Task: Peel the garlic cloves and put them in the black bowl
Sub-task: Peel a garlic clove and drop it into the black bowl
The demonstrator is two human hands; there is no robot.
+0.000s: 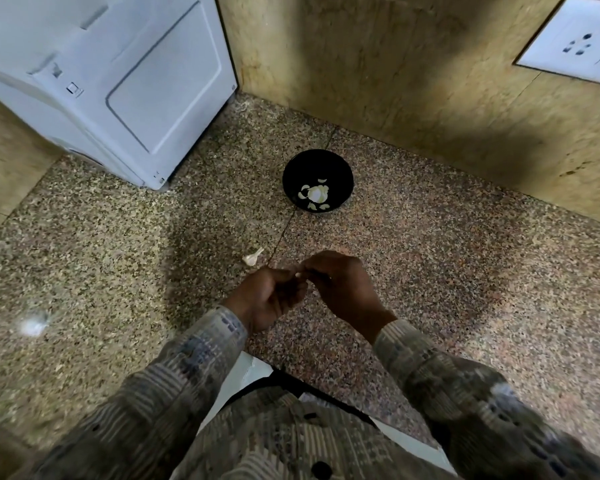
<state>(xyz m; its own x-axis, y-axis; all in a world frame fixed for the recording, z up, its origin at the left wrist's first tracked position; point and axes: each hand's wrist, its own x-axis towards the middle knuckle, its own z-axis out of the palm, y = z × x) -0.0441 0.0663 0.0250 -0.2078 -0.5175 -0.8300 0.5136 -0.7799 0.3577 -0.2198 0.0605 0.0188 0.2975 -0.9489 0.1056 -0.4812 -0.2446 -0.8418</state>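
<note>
We see the speckled stone desk point(430, 271), with a white appliance point(118, 81) at its back left. The black bowl point(317, 164) holds peeled cloves point(314, 195). Nearer us, the left hand point(267, 299) and right hand point(343, 289) meet, each grip pinching one garlic clove point(298, 273) between them. A loose clove point(252, 258) lies on the desk just beside the left hand.

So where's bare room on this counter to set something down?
Bare counter right of the right hand, between bowl and wall; more left of the left hand, below the appliance. Tight: the garlic piece by the hands holding a clove.
</note>
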